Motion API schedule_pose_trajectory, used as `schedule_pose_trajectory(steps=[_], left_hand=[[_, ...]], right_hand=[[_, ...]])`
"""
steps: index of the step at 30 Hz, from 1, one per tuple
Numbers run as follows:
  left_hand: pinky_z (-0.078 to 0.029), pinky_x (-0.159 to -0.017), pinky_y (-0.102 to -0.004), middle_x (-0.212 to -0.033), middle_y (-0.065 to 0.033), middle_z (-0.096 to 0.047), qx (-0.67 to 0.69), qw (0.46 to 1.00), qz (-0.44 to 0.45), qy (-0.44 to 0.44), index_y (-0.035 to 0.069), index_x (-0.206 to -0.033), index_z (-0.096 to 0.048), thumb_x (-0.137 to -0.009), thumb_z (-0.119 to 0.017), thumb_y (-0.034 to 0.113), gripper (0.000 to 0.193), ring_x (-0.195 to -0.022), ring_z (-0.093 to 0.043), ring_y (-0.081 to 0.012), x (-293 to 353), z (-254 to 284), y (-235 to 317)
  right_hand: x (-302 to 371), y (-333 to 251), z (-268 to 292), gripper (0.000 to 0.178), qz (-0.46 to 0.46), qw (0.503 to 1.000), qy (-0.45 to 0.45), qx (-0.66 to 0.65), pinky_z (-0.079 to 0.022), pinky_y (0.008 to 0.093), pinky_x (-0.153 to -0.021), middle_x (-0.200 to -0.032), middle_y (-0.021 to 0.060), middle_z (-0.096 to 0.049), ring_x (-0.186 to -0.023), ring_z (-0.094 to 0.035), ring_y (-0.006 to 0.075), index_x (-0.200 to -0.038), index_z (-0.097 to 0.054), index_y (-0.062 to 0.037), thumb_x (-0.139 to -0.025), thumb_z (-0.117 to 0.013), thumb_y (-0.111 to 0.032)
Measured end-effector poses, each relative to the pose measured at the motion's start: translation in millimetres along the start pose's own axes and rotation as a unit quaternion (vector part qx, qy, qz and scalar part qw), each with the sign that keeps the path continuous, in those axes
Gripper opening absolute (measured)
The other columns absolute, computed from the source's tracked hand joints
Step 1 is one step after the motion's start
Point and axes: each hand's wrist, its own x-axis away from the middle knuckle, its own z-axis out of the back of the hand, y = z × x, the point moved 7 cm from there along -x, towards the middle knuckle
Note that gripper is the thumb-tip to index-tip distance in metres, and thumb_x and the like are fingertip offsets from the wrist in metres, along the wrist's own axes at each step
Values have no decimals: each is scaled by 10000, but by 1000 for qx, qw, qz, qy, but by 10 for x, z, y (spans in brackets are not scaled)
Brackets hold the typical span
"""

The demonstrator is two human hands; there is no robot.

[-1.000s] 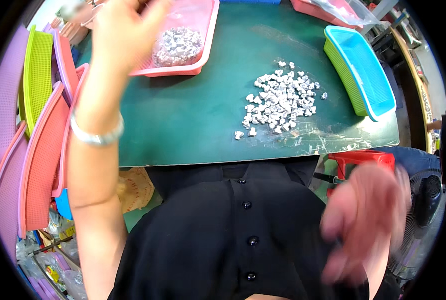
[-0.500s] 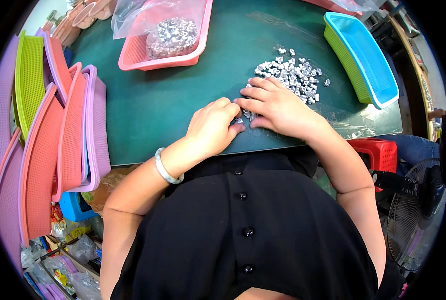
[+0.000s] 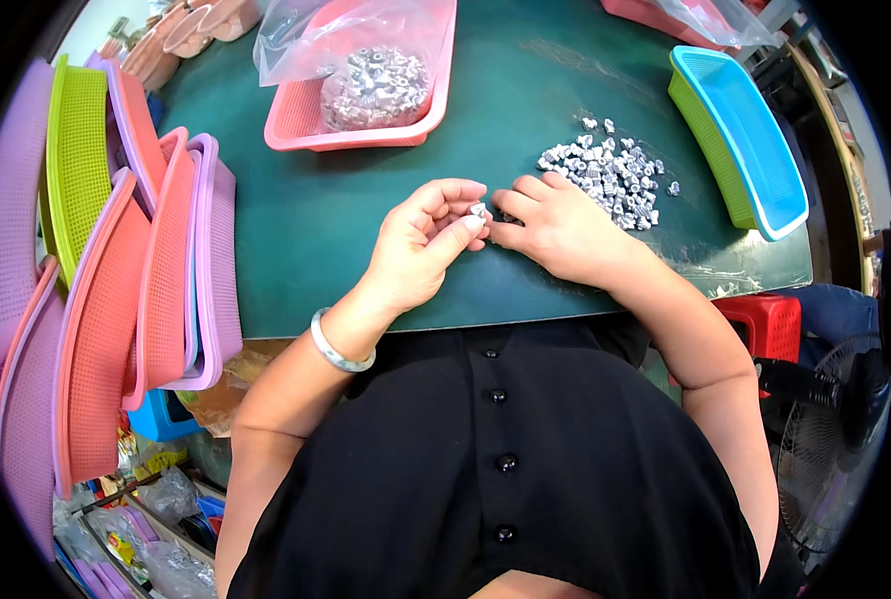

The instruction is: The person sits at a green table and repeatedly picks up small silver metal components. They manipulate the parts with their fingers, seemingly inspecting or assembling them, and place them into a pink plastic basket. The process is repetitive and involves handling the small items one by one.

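Between the thumb and fingertips of my left hand (image 3: 425,240) is a small silvery metal piece (image 3: 478,210), raised just above the green table. A pale bangle circles my left wrist. My right hand (image 3: 563,228) rests beside it with curled fingers over the tabletop. A few dark pieces show by its fingertips, partly hidden, and I cannot make out whether it grips them. Past the right hand lies a loose pile of small metal pieces (image 3: 610,180). Farther back, a clear plastic bag filled with similar pieces (image 3: 375,92) sits in a pink basket (image 3: 350,140).
Stacked purple, pink and green plastic baskets (image 3: 96,329) stand at the left. A blue and green basket (image 3: 740,140) is on the table's right side. Below the table's right edge are a red stool (image 3: 773,324) and a black fan (image 3: 830,439).
My left hand has lifted off the tabletop and turned, now with a metal piece in its fingertips. My right hand has curled its fingers. The whole view has shifted slightly.
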Motion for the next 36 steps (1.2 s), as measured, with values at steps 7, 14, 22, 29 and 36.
schedule_pose_trajectory(steps=[7, 14, 22, 29, 36], left_hand=[[-500, -740, -271, -942, -104, -599, 184, 979, 86, -3, -7, -1122, -497, -870, -501, 74, 265, -829, -598, -167, -20, 77, -19], [-506, -742, -266, -945, -109, -600, 207, 973, 96, -14, -16, -1132, -497, -865, -505, 69, 280, -836, -598, -163, -20, 48, 20], [-505, -751, -271, -959, -118, -585, 184, 979, 85, -1, -24, -1150, -459, -863, -495, 47, 297, -849, -591, -164, -12, 79, 81], [-503, -749, -271, -945, -121, -582, 202, 975, 94, -6, -9, -1144, -442, -861, -489, 37, 290, -836, -590, -165, -18, 53, 83], [-495, -747, -266, -945, -109, -582, 162, 984, 76, 3, -6, -1120, -462, -862, -479, 26, 261, -836, -584, -156, -19, 54, 127]], right_hand=[[11, 13, -36, 192, -12, 1000, 3, -10, -422, 308, -669, -858, 65, -487, -811, -490, 204, -862, -578, -65, -705, -509, -152], [-89, 170, -58, 83, -76, 991, 32, -102, -464, 367, -598, -803, 120, -486, -708, -532, 270, -746, -544, -24, -709, -550, -98], [-124, 229, -70, 54, -94, 991, 2, -93, -457, 387, -656, -827, 150, -499, -727, -543, 314, -725, -538, -4, -705, -555, -51], [-86, 491, -69, 145, -192, 930, 42, -309, -457, 296, -600, -780, 80, -559, -661, -549, 207, -850, -567, 9, -708, -588, -8], [46, 661, -103, 130, -310, 490, 174, -796, -405, 212, -501, -834, 63, -579, -652, -518, 102, -883, -539, -16, -771, -584, -61]])
